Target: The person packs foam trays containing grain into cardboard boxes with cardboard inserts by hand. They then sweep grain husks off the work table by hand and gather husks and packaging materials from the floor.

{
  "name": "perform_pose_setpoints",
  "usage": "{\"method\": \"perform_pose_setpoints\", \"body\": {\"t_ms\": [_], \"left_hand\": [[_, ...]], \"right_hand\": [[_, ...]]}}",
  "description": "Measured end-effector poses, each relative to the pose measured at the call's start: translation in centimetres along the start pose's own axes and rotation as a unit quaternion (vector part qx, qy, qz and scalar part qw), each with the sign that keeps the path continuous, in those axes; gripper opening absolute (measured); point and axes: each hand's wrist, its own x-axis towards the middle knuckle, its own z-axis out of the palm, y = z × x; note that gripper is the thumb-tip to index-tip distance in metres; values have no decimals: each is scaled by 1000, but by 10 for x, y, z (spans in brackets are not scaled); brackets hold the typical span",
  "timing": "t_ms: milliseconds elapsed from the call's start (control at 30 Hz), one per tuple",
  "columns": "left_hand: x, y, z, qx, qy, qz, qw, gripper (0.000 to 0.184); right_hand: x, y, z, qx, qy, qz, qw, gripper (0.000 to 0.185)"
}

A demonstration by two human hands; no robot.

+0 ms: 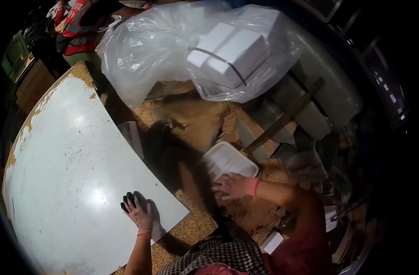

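Observation:
My left hand (138,214) lies flat, fingers spread, on the large white board (94,174). It wears a thin glove with black fingertips and a pink band at the wrist. My right hand (234,185), also pink-banded at the wrist, is blurred by motion at the lower edge of a shallow white tray (232,160). Its fingers look stretched out and apart; whether they touch the tray is unclear. The tray is tilted and partly smeared, above a floor strewn with tan, sawdust-like flakes.
A big clear plastic bag (145,50) with strapped white foam blocks (230,52) stands ahead. A wooden bar (287,114) slants across grey-green containers (328,78) at right. A small white box (272,242) lies near my right side. A person in a red vest (78,25) stands far left.

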Motion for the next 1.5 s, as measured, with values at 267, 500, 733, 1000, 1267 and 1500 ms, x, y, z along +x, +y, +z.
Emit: {"method": "perform_pose_setpoints", "body": {"t_ms": [267,500,733,1000,1267,1500], "left_hand": [[0,3,0,-49,-5,-6,999,65],[-57,50,-20,-136,89,133,978,52],[-55,172,6,-316,-110,254,908,51],[-66,272,-12,-505,-315,206,776,41],[-94,306,1,-528,-326,313,718,46],[-148,353,-9,-397,-203,382,810,47]], "right_hand": [[-102,287,214,569,504,404,509,73],[-82,368,102,613,689,334,192,56],[-207,200,201,538,841,49,35,35],[-547,-92,302,407,894,-60,179,34],[-653,-170,301,326,917,96,211,33],[-441,79,459,412,806,407,122,48]]}}
